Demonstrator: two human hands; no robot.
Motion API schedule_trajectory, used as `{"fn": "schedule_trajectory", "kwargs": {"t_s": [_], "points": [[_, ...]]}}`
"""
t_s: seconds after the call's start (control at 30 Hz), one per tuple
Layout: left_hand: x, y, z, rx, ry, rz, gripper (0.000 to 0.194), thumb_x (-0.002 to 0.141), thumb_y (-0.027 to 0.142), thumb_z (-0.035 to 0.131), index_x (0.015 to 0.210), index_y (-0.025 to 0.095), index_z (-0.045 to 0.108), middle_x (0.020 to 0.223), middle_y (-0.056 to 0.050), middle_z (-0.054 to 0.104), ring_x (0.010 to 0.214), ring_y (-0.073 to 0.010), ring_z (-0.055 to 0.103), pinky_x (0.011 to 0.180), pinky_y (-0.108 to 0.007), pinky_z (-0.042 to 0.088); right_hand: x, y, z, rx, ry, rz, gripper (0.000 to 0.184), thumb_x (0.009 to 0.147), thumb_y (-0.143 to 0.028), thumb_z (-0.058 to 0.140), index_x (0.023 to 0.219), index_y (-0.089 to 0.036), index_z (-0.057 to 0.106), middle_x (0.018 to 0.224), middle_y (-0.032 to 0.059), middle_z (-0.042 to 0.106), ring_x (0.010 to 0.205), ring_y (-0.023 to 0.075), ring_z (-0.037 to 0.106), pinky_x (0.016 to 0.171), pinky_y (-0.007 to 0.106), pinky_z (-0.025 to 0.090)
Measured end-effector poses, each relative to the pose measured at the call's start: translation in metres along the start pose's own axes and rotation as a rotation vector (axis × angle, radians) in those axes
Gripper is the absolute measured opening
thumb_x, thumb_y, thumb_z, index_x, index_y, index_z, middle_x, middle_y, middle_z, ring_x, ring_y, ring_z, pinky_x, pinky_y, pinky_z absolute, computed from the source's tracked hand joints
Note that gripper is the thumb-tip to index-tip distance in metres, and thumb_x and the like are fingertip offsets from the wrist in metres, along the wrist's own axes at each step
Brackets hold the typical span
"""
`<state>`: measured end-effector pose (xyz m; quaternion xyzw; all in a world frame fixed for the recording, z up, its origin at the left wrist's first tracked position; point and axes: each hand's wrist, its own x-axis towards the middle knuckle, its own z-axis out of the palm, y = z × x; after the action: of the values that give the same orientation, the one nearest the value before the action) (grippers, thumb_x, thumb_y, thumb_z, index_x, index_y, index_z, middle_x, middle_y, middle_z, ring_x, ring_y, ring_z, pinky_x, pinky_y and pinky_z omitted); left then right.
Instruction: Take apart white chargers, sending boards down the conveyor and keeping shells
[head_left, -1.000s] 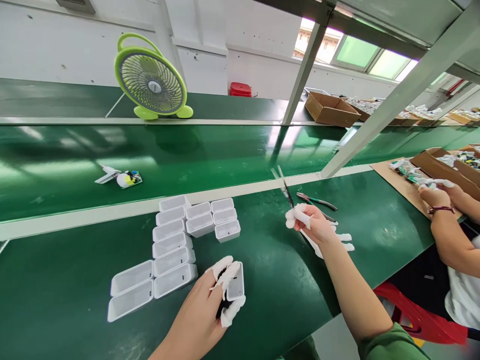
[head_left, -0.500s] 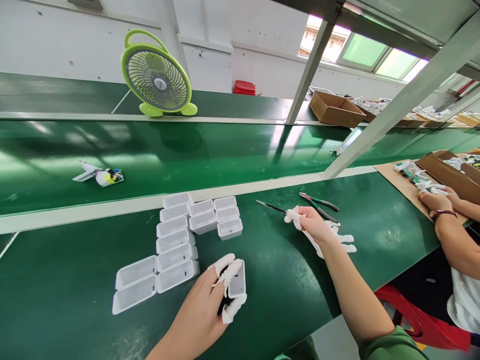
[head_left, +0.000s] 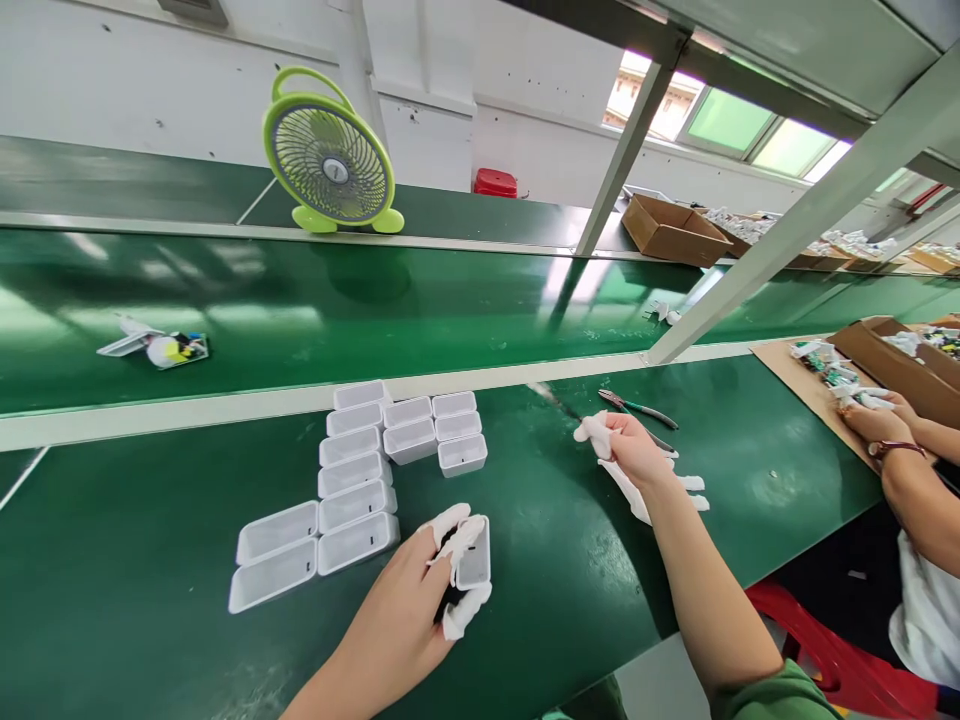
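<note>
The small white box (head_left: 473, 562) is over by the near edge of the green surface (head_left: 555, 600), right of the other white boxes (head_left: 358, 543) and apart from them. The left hand (head_left: 401, 605), its fingertips in white covers, is closed around it from the left; something dark shows under the fingers, too hidden to name. Bare surface runs from its right side across to the right arm.

Farther from the near edge, the right hand (head_left: 630, 447) pinches a thin tool (head_left: 564, 404), its blurred tip, perhaps a blade, pointing toward the far edge. Pliers (head_left: 651, 412) lie just beyond that hand, and a white glove (head_left: 628, 492) lies partly beneath the wrist.

The other boxes stand close together, reaching up to the pale strip (head_left: 510, 378) along the far edge. There's open room left of them, and more between the pliers and the brown sheet (head_left: 796, 375) at the right, where another person's hands (head_left: 870, 415) work. Past the strip, a small circuit assembly (head_left: 174, 349) sits alone toward the left.
</note>
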<state>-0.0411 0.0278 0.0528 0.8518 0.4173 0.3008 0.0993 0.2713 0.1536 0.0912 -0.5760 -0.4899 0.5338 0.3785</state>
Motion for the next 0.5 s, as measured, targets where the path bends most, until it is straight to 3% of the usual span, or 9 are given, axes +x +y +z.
{"fn": "schedule_trajectory", "kwargs": {"t_s": [0.13,0.5], "points": [[0.0020,0.0013,-0.0018,0.009,0.000,-0.008,0.056,0.098,0.023,0.048,0.152,0.020,0.034,0.123,-0.018,0.064,0.117,-0.0296,0.065,0.088,-0.037,0.061,0.0035,0.0042,0.0008,-0.060,0.018,0.024,0.034,0.065,-0.049,0.079,0.059,-0.018,0.066,0.045,-0.0062,0.034,0.046,0.0073,0.021,0.049,0.027,0.011],[0.0001,0.0007,-0.0010,0.000,-0.035,-0.005,0.059,0.098,0.021,0.048,0.154,0.019,0.029,0.123,-0.019,0.061,0.119,-0.0303,0.063,0.090,-0.039,0.061,0.0036,0.0008,0.0030,-0.046,0.006,-0.018,0.044,0.069,-0.063,0.072,0.061,-0.020,0.066,0.044,-0.0056,0.035,0.046,0.0094,0.024,0.049,0.028,0.016]]}}
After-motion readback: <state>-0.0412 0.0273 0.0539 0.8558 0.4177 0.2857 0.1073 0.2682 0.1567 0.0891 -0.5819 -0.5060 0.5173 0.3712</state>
